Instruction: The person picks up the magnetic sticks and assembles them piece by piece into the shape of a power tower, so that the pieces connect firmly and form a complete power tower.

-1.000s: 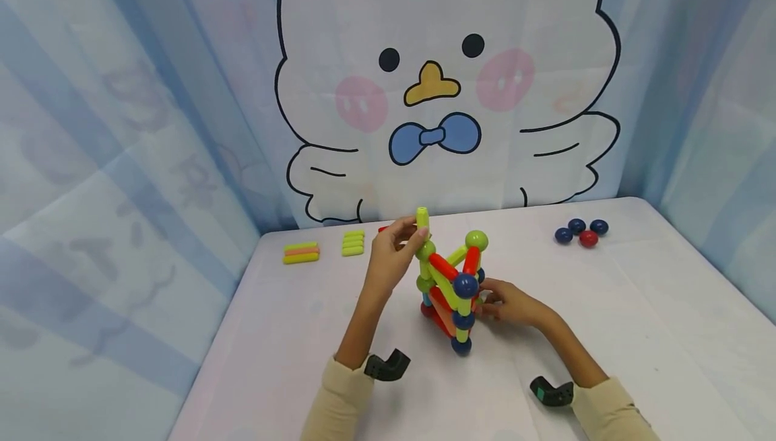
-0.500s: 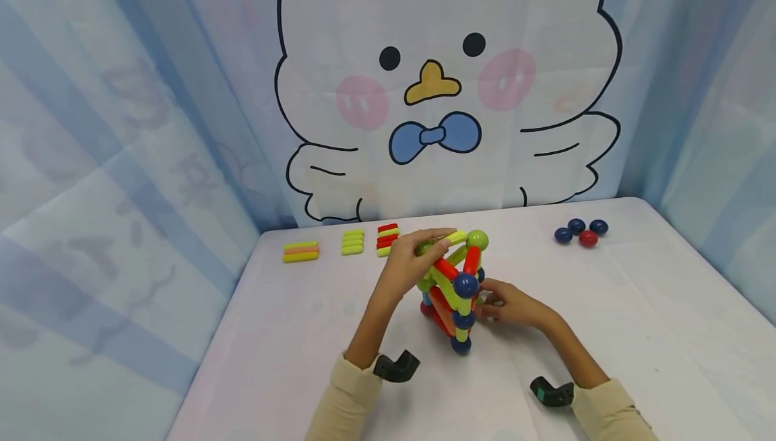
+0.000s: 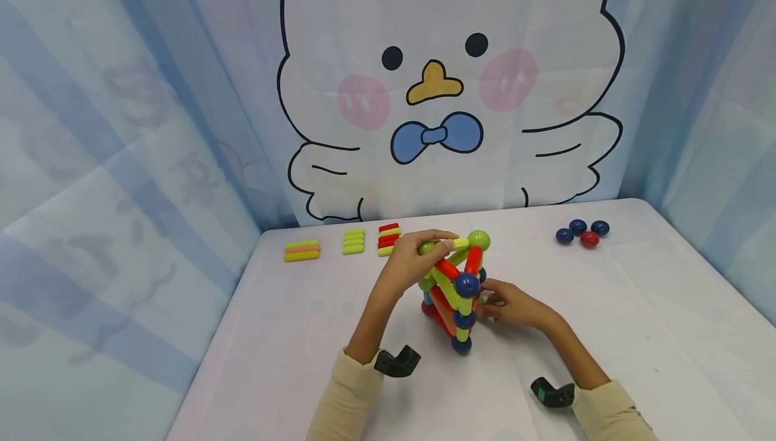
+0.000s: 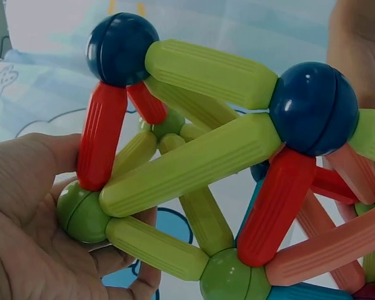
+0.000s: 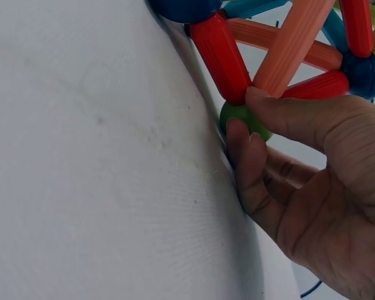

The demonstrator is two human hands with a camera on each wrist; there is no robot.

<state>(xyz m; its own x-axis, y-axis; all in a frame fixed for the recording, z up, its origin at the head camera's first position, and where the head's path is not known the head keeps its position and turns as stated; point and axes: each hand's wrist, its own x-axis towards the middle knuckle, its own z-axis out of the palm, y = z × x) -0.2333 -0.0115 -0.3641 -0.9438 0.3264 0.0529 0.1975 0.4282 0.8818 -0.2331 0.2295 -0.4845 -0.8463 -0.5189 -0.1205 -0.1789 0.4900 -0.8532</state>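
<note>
A tower of magnetic building sticks and balls (image 3: 445,289) stands mid-table, with dark blue, green and red balls at its joints. At its top, my left hand (image 3: 407,266) pinches a yellow-green magnetic stick (image 3: 462,243) between thumb and index finger. The stick lies nearly level, its far end at the top right green ball (image 3: 478,240). In the left wrist view, the fingers lie around a green ball (image 4: 84,211) beside a red stick (image 4: 102,135). Low on the right side, my right hand (image 3: 512,303) pinches a green ball (image 5: 235,114) at the tower's base.
At the back left lie three sticks (image 3: 302,250), several yellow-green sticks (image 3: 353,242) and a red and yellow-green group (image 3: 389,239). Dark blue balls (image 3: 564,235) and a red ball (image 3: 589,239) sit at the back right. A printed curtain (image 3: 442,178) hangs behind the table.
The yellow-green stick stood upright on the left green ball; it has swung down to the right toward the other green ball. My left hand moved right with it. The right hand stayed put.
</note>
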